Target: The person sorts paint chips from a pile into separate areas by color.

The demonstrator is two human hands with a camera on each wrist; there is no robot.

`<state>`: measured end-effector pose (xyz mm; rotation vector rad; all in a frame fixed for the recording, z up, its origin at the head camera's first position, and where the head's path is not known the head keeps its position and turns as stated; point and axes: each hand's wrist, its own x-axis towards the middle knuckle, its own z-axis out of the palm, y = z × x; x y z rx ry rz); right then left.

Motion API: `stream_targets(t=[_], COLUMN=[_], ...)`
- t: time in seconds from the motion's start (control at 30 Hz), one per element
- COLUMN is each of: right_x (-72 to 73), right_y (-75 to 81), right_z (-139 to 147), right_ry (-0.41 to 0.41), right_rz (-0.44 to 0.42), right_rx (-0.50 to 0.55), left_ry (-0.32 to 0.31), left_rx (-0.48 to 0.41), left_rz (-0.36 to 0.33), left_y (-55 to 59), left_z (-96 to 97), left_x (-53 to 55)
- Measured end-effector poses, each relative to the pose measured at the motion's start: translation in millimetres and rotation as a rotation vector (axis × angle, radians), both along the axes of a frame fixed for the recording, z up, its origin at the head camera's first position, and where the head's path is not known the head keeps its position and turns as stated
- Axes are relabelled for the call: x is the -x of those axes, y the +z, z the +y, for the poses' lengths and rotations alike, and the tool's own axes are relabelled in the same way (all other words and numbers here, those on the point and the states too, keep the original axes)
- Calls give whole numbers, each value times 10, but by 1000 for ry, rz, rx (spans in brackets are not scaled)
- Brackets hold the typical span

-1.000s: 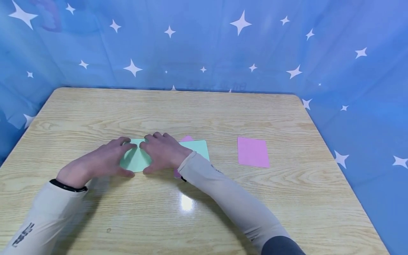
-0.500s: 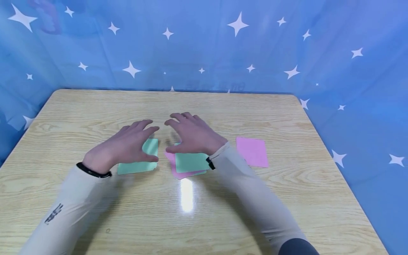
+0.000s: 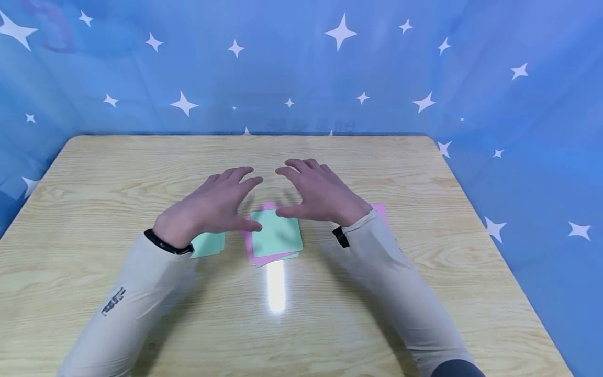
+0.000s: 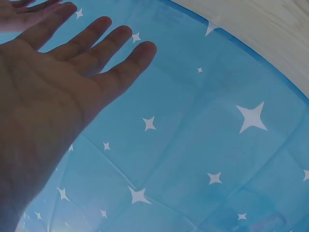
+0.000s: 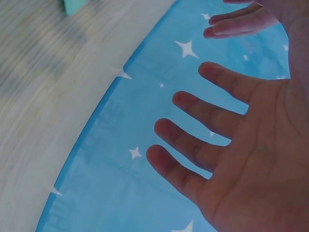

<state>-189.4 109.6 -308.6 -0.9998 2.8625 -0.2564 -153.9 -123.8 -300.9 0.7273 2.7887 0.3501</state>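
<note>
In the head view my left hand (image 3: 212, 204) is held over the table, fingers apart, with nothing in its grasp. It partly covers a mint-green paper square (image 3: 207, 244) lying on the left. Facing it, my right hand (image 3: 325, 193) is likewise spread and holds nothing. Between and below the two hands lies a stack of paper squares, a mint-green sheet (image 3: 277, 234) on top and a pink sheet (image 3: 249, 248) sticking out beneath it. Farther right, a pink square (image 3: 379, 211) is mostly hidden behind my right wrist. Both wrist views show bare palms with fingers extended.
A light wood table (image 3: 301, 324) carries all the papers. Behind it and along its sides hangs a blue curtain (image 3: 264, 73) with white stars. A bright light reflection shows on the tabletop just in front of the stack.
Both hands have lifted from the left green square and moved right, now on either side of the middle stack. The left green square has come into view and the right pink one is now mostly covered.
</note>
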Motion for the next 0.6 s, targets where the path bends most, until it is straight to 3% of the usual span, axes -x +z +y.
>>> stream_targets(t=[0.23,0.6], right_x=[-17,-102], right_y=[-48,-271], right_z=[-16,-54], right_ry=[48,77], right_rz=[-43,-241], right_rx=[-24,-88], left_ry=[-10,-26], left_rx=[19,20], left_rz=[-20,-63], left_y=[-113,-439], left_z=[39,158], left_x=[-6,-123])
